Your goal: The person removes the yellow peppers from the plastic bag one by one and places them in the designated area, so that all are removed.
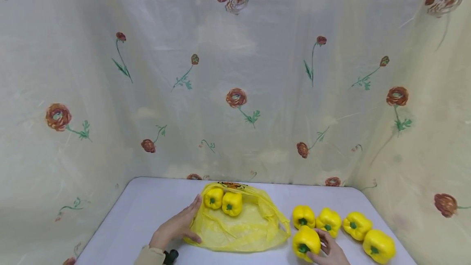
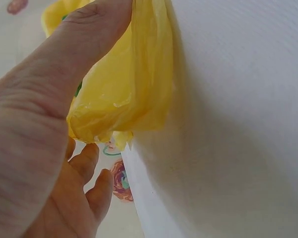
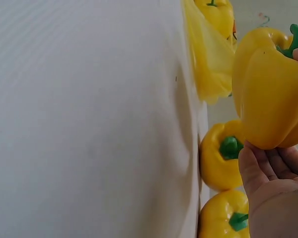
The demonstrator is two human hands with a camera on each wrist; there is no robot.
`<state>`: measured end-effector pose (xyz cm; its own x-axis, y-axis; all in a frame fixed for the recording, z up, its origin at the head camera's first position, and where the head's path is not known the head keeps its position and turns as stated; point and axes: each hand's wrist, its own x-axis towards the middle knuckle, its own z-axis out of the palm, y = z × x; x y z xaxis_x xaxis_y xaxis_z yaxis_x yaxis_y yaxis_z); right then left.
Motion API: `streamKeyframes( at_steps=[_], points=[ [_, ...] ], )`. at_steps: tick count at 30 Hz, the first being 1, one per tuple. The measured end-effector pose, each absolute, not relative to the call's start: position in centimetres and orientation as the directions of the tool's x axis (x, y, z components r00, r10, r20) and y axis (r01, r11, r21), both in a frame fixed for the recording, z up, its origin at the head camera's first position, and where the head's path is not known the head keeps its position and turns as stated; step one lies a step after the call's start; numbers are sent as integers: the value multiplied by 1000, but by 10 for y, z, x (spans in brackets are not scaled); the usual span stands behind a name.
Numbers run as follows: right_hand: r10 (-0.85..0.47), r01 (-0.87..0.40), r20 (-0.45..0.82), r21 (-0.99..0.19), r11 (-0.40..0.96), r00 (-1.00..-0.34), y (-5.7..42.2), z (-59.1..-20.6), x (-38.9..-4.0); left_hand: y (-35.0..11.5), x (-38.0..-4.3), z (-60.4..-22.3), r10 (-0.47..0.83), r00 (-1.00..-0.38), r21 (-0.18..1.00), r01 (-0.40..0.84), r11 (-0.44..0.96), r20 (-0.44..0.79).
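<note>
A yellow plastic bag (image 1: pixel 239 232) lies with its mouth facing me. Two yellow bell peppers (image 1: pixel 232 204) sit inside it, side by side toward the back left. At the bag's left side is my left hand (image 1: pixel 180 224), fingers fairly straight and thumb spread apart. In the left wrist view the thumb (image 2: pixel 64 59) lies along the yellow plastic, with the other fingers beyond it. My right hand (image 1: pixel 329 250) holds another yellow bell pepper (image 1: pixel 306 241) by its top and bottom, right of the bag. The right wrist view shows the held pepper (image 3: pixel 270 89) with its green stem.
Several more yellow bell peppers stand on the right of the white table (image 1: pixel 158 199): one pair just behind the right hand (image 1: pixel 328 221), another pair nearer the right edge (image 1: pixel 379 246). A flower-printed curtain (image 1: pixel 272 105) surrounds the table's back and sides.
</note>
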<state>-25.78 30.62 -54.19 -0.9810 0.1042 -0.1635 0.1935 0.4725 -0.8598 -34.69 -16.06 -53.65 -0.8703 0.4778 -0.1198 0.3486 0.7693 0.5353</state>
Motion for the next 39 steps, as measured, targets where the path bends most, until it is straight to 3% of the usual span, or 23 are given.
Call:
streamKeyframes(
  at_steps=[12,39],
  points=[
    [109,285,-265,-844,454,-958,318,-559,-264,-160,-346,-536,484,-866,551,345,760,-125],
    [-82,207,-283,-844,495,-956,329,-564,-266,-160,-346,-535,475,-871,538,343,770,-126]
  ],
)
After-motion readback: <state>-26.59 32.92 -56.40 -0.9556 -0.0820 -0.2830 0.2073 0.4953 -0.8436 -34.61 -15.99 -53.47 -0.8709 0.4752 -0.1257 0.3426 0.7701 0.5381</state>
